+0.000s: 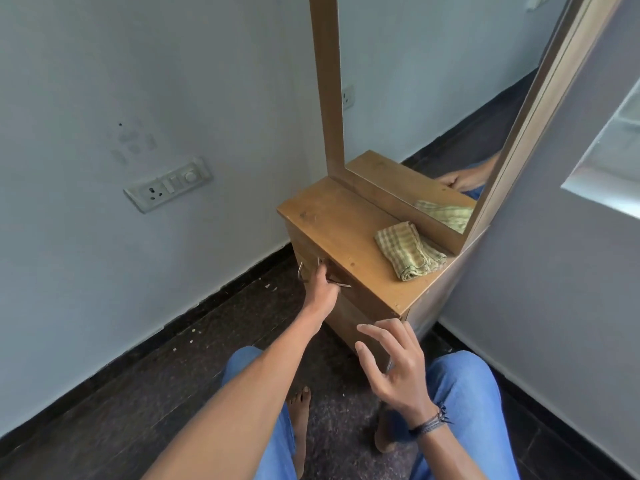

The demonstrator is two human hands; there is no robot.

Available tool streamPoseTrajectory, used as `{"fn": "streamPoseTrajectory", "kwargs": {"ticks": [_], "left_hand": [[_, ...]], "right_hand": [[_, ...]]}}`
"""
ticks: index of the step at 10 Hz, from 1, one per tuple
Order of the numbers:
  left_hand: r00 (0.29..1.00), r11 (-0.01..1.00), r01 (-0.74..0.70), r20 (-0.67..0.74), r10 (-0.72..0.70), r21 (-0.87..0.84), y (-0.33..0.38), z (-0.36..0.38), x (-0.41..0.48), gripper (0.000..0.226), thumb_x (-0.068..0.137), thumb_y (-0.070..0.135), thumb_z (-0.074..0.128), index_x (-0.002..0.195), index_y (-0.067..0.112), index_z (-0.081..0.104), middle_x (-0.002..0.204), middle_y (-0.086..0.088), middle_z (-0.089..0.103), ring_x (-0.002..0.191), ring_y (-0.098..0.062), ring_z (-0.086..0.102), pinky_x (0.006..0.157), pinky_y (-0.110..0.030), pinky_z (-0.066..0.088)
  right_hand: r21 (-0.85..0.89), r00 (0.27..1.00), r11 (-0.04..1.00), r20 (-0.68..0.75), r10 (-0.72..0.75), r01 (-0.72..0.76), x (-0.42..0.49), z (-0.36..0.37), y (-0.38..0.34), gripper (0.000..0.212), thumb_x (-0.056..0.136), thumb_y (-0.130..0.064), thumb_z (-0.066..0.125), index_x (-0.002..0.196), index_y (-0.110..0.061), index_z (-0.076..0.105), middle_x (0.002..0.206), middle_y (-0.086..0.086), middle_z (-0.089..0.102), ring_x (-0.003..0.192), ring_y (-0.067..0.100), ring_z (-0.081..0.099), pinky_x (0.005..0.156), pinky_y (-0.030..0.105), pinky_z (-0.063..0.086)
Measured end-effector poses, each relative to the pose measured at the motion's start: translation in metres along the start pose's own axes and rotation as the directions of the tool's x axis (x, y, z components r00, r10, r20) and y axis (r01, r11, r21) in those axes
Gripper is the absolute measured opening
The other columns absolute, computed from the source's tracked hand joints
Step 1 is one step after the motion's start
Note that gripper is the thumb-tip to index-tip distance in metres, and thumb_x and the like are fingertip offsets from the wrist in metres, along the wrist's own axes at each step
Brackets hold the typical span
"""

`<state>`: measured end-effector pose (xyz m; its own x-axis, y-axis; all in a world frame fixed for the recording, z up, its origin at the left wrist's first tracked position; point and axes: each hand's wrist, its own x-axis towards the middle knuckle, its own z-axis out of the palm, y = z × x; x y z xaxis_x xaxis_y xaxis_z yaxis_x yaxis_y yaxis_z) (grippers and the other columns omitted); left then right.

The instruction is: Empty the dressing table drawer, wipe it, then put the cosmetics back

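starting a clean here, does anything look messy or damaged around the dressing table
Pale crumbs dot the dark floor by the left wall, and patchy marks with a small hole scar the wall above the switchboard. The dressing table and folded cloth look tidy.

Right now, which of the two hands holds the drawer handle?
The left hand, fingers curled round the metal handle; the right hand hovers open, holding nothing.
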<state>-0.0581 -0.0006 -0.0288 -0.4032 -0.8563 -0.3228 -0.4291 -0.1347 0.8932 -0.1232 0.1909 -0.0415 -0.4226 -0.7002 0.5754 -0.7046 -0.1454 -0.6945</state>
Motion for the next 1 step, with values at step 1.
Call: {"fn": "streamPoseTrajectory", "kwargs": {"ticks": [1], "left_hand": [[0.977, 0.997, -0.043, -0.210, 0.030, -0.059, -0.0006, -0.0032, -0.0237, 0.057, 0.097, -0.001, 0.047, 0.147, 0.026, 0.049, 0.151, 0.000, 0.047, 0.139, -0.021, 0.046, 0.113, -0.041, 0.042]], "right_hand": [[-0.030, 0.999, 0.999, 0.029, 0.030, -0.030, 0.0055, -0.0004, -0.0099, 0.021, 0.095, -0.034, 0.065, 0.108, -0.021, 0.075, 0.101, -0.009, 0.061, 0.093, 0.008, 0.056, 0.078, 0.021, 0.047]]}}
